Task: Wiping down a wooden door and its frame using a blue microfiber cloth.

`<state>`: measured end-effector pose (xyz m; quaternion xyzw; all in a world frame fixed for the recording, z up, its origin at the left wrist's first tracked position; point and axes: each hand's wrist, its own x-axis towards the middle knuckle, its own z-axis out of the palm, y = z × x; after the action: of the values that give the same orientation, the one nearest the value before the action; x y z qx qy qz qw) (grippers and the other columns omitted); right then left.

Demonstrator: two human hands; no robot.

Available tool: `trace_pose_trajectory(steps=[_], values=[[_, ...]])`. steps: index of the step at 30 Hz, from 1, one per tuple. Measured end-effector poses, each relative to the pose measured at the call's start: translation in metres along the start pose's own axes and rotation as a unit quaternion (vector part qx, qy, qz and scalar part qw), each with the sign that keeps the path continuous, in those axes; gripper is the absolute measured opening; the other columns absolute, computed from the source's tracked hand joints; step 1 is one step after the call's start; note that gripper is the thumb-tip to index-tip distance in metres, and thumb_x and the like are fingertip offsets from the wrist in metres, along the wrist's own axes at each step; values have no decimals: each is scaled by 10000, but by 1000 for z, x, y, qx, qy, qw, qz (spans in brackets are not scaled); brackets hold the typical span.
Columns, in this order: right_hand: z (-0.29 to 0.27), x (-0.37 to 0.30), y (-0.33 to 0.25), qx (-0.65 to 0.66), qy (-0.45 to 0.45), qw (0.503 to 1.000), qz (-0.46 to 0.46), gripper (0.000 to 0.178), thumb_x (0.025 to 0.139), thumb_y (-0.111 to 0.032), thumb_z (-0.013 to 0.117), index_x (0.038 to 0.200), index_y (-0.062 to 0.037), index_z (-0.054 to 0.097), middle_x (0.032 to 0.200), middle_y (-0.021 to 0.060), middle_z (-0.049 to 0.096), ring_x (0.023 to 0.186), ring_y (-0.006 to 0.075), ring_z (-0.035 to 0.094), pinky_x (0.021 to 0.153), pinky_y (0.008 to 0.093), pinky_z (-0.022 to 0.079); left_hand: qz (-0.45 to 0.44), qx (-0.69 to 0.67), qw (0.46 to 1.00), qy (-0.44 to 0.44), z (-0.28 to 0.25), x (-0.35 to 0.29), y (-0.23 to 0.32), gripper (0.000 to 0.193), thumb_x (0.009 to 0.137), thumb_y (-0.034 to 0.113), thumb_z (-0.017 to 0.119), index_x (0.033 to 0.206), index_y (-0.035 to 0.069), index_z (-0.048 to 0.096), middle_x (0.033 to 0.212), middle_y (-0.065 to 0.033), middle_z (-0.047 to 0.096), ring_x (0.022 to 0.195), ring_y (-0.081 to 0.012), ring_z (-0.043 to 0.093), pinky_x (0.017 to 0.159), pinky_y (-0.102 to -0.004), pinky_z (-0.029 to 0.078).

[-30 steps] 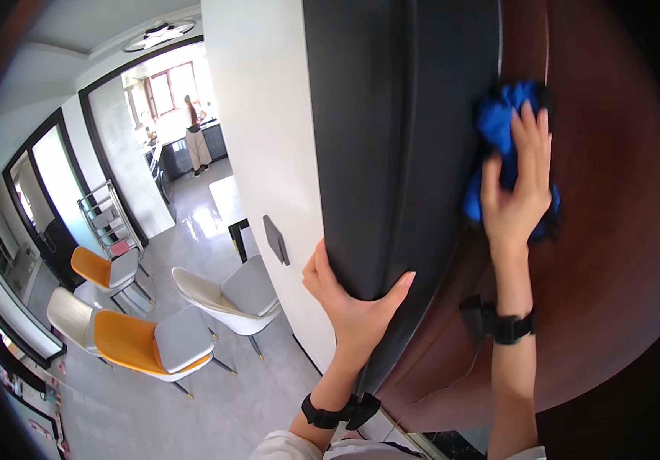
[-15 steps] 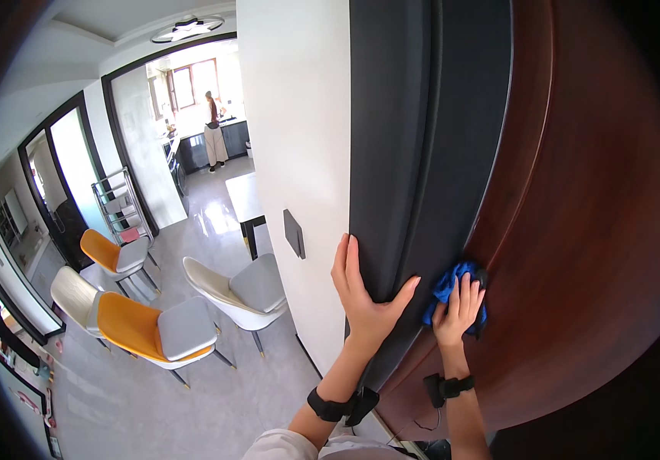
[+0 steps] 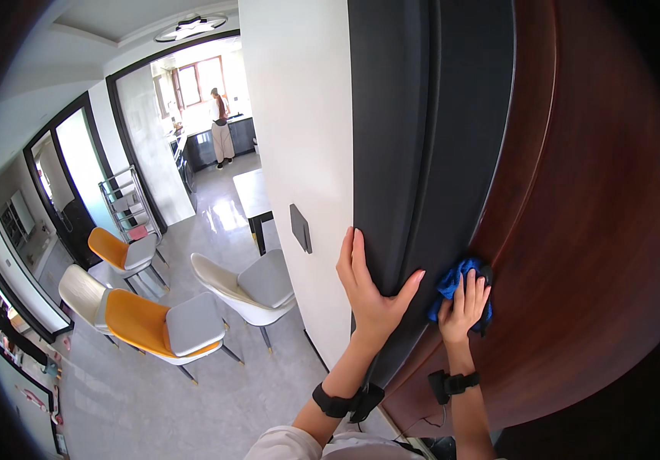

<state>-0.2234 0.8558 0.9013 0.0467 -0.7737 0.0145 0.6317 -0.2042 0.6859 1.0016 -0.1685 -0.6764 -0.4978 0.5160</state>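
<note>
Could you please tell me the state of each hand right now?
Left hand: open, spread against the black frame.
Right hand: holding the bunched blue cloth.

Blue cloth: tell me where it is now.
In the head view, the blue cloth is right of centre, under the right hand, where the brown panel meets the black frame.

blue cloth [image 3: 451,284] | bunched | where black frame [image 3: 464,153] meets red-brown door [image 3: 598,230]

It's a home we're in: orange-backed chairs with grey seats [image 3: 140,320] on the glossy grey floor [image 3: 226,402], a star-shaped ceiling lamp [image 3: 190,27] above, dark-fronted kitchen cabinets [image 3: 243,138] through the black-framed doorway [image 3: 121,123]!
</note>
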Motion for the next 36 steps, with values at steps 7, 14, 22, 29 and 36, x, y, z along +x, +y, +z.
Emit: trace_pose_trajectory(steps=[7, 14, 22, 29, 36], values=[[4, -6, 0, 1, 2, 1000, -1, 381, 723, -73, 422, 1088, -30, 521, 1186, 137, 464, 1162, 297, 359, 972, 470, 223, 2, 1, 1000, 2, 1, 3, 0, 840, 600, 197, 724, 1256, -28, 251, 1258, -207, 294, 1157, -329, 309, 956, -380, 246], [10, -33, 5, -17, -16, 1000, -10, 369, 742, -84, 416, 1092, -29, 517, 1183, 134, 466, 1152, 299, 366, 965, 469, 229, 8, 11, 1000, 6, 5, 8, 1, 835, 594, 185, 726, 1251, -33, 259, 1250, -213, 306, 1148, -334, 322, 952, -379, 253], [26, -135, 7, -34, -92, 995, -36, 351, 759, -112, 428, 1087, -11, 506, 1198, 135, 451, 1150, 299, 358, 955, 476, 227, 22, -2, 1000, 13, 9, 10, -1, 822, 589, 163, 724, 1243, -43, 271, 1240, -218, 315, 1144, -339, 328, 949, -380, 258], [1, -63, -12, 48, -123, 990, 54, 465, 702, -55, 400, 1160, 23, 428, 1262, 181, 363, 1184, 358, 300, 972, 518, 165, 26, -7, 1000, 11, 3, 3, -2, 813, 591, 154, 720, 1243, -39, 275, 1241, -217, 314, 1144, -336, 329, 950, -377, 259], [-40, 184, -7, 129, 95, 987, 26, 553, 661, 131, 399, 1182, -49, 445, 1299, 146, 323, 1215, 359, 255, 981, 446, 225, 16, 16, 1000, -5, 0, 1, -2, 824, 595, 172, 727, 1248, -29, 266, 1258, -208, 290, 1147, -335, 314, 944, -384, 266]])
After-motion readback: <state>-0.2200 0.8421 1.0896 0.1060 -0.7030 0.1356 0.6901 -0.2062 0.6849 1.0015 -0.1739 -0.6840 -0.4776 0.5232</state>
